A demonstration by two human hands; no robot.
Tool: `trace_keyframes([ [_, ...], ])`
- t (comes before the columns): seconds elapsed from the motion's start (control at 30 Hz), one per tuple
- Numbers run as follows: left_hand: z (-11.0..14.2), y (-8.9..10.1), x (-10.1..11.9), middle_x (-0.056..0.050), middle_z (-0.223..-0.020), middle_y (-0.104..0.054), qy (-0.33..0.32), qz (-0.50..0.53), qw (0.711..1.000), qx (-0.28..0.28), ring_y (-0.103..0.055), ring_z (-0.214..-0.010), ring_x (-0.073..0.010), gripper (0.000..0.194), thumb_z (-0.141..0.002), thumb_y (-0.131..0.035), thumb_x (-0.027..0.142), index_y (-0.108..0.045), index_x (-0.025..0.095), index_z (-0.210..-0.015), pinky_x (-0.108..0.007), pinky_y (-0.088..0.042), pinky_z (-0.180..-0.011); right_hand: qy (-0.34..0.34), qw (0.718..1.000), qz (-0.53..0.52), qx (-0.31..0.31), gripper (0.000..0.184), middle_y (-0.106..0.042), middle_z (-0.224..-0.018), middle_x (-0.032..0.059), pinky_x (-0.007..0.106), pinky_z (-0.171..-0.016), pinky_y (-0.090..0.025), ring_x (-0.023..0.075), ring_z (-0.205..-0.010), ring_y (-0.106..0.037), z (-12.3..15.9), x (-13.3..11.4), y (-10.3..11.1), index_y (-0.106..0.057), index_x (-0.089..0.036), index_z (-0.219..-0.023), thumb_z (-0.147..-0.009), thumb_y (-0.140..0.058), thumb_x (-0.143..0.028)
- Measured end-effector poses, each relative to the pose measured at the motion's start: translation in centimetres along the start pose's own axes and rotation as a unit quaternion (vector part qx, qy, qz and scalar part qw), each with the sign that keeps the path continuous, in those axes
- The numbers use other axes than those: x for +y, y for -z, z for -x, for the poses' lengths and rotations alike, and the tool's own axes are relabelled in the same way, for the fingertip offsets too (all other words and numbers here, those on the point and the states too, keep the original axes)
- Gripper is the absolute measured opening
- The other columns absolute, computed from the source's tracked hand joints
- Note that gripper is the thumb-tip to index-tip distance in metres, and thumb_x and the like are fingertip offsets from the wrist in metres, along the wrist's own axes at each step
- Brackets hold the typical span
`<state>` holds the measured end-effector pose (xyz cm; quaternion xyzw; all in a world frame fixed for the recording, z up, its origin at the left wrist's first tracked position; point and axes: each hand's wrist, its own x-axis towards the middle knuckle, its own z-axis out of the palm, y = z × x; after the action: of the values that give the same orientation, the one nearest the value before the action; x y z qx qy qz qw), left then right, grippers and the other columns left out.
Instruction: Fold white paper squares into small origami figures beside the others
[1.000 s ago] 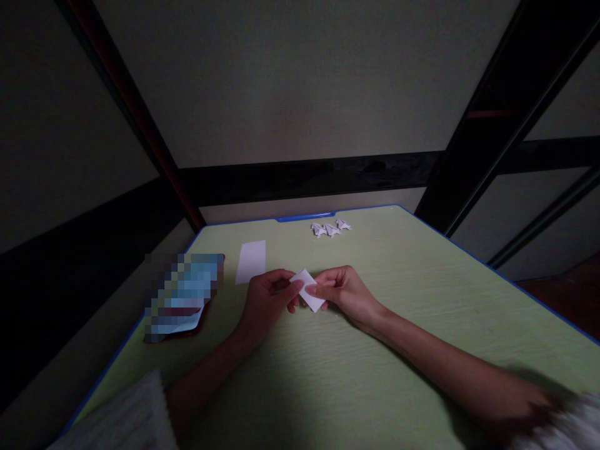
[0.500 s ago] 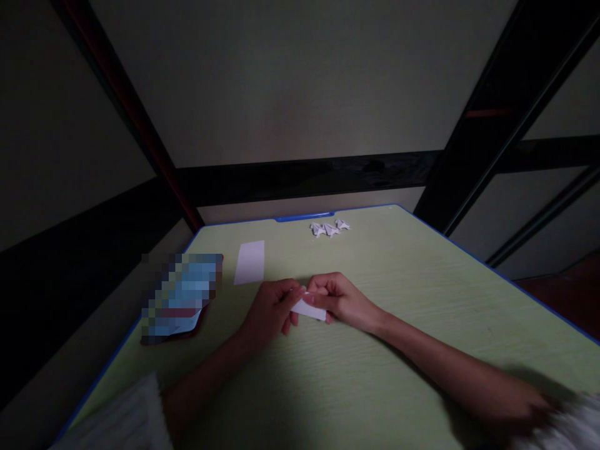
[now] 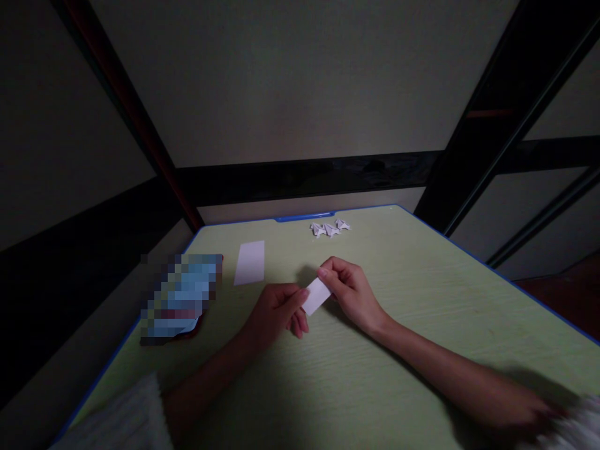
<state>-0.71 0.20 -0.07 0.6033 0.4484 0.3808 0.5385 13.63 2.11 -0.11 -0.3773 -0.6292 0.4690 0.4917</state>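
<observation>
Between my two hands, above the middle of the table, is a small white piece of paper (image 3: 317, 297), tilted. My left hand (image 3: 280, 310) pinches its lower left edge with the thumb on top, the other fingers curling below. At the upper right corner, my right hand (image 3: 350, 289) grips the same paper between thumb and bent fingers. Whether the paper is one layer or several I cannot tell.
A flat white sheet (image 3: 250, 262) lies beyond my left hand. Three small folded paper figures (image 3: 330, 230) sit near the far edge of the pale green table (image 3: 412, 275). At the left is a tablet or phone (image 3: 187, 300) with a blurred screen.
The paper has turned, and more of its face now shows. My right hand has moved slightly up and right, away from my left hand; the hands were close together before.
</observation>
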Motion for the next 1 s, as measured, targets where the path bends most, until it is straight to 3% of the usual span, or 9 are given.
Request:
trace_keyframes([
  [0.13,0.3,-0.2,0.1,0.000,-0.044,-0.058,-0.021,-0.010,1.000,-0.012,-0.048,-0.036,-0.0073,0.027,-0.073,-0.045,0.033,-0.051,0.014,-0.055,-0.017,-0.031,-0.036,0.017,0.994,0.078,-0.078,0.022,-0.045,-0.050,-0.0034,0.019,-0.044,-0.031,0.0073,-0.046,-0.041,0.4,-0.4,-0.1,-0.045,-0.015,-0.062,-0.079,-0.043,-0.030],
  [0.23,0.3,-0.4,0.2,0.003,-0.040,-0.051,-0.017,-0.015,1.000,-0.010,-0.044,-0.034,-0.0069,0.026,-0.071,-0.046,0.033,-0.049,0.014,-0.054,-0.017,-0.030,-0.034,0.029,0.989,0.122,-0.079,0.021,-0.044,-0.050,-0.0037,0.020,-0.045,-0.031,0.0076,-0.047,-0.040,0.7,-0.7,-0.3,-0.046,-0.015,-0.062,-0.078,-0.044,-0.028],
  [0.4,0.1,-0.5,0.3,0.004,-0.035,-0.047,-0.010,-0.005,1.000,-0.016,-0.041,-0.030,-0.0058,0.029,-0.072,-0.042,0.033,-0.045,0.016,-0.049,-0.017,-0.029,-0.033,0.010,0.997,0.057,-0.055,0.022,-0.044,-0.050,-0.0033,0.020,-0.044,-0.031,0.0075,-0.046,-0.040,0.6,-0.6,-0.3,-0.046,-0.015,-0.062,-0.076,-0.046,-0.032],
  [0.5,0.1,-0.3,0.3,0.004,-0.034,-0.048,-0.004,0.004,1.000,-0.014,-0.040,-0.028,-0.0049,0.027,-0.071,-0.041,0.031,-0.044,0.016,-0.049,-0.016,-0.028,-0.032,0.012,0.999,0.033,0.005,0.023,-0.041,-0.048,-0.0042,0.020,-0.042,-0.028,0.0067,-0.044,-0.036,-0.4,-0.1,0.7,-0.047,-0.015,-0.059,-0.073,-0.050,-0.033],
  [0.63,0.3,-0.1,0.1,0.004,-0.032,-0.049,0.014,0.032,0.999,-0.009,-0.038,-0.026,-0.0050,0.020,-0.067,-0.042,0.028,-0.046,0.016,-0.051,-0.015,-0.026,-0.030,0.031,0.976,-0.013,0.216,0.023,-0.037,-0.048,-0.0051,0.018,-0.038,-0.024,0.0060,-0.042,-0.033,-2.2,0.5,3.2,-0.044,-0.016,-0.057,-0.072,-0.050,-0.033],
  [0.7,0.3,-0.1,0.2,0.004,-0.034,-0.050,0.003,0.046,0.999,0.004,-0.041,-0.027,-0.0052,0.021,-0.069,-0.043,0.030,-0.047,0.015,-0.054,-0.015,-0.027,-0.031,0.032,0.969,-0.013,0.245,0.023,-0.036,-0.045,-0.0060,0.018,-0.037,-0.024,0.0055,-0.039,-0.032,-2.5,0.5,3.7,-0.044,-0.017,-0.058,-0.072,-0.051,-0.034],
  [0.87,0.0,-0.6,0.4,0.002,-0.049,-0.057,-0.007,0.079,0.996,0.038,-0.049,-0.034,-0.0075,0.022,-0.071,-0.046,0.037,-0.047,0.015,-0.065,-0.016,-0.031,-0.031,-0.019,0.994,-0.042,0.102,0.023,-0.044,-0.043,-0.0058,0.017,-0.035,-0.029,0.0057,-0.037,-0.039,-1.2,0.0,1.3,-0.046,-0.016,-0.062,-0.068,-0.056,-0.036],
  [1.0,-0.2,-0.4,0.3,0.003,-0.044,-0.054,-0.014,0.051,0.995,0.084,-0.046,-0.033,-0.0061,0.021,-0.071,-0.049,0.031,-0.047,0.015,-0.058,-0.017,-0.034,-0.034,-0.064,0.996,-0.067,-0.020,0.025,-0.049,-0.042,-0.0056,0.017,-0.036,-0.032,0.0054,-0.035,-0.041,-0.4,-0.1,-0.4,-0.045,-0.015,-0.063,-0.067,-0.057,-0.037],
])
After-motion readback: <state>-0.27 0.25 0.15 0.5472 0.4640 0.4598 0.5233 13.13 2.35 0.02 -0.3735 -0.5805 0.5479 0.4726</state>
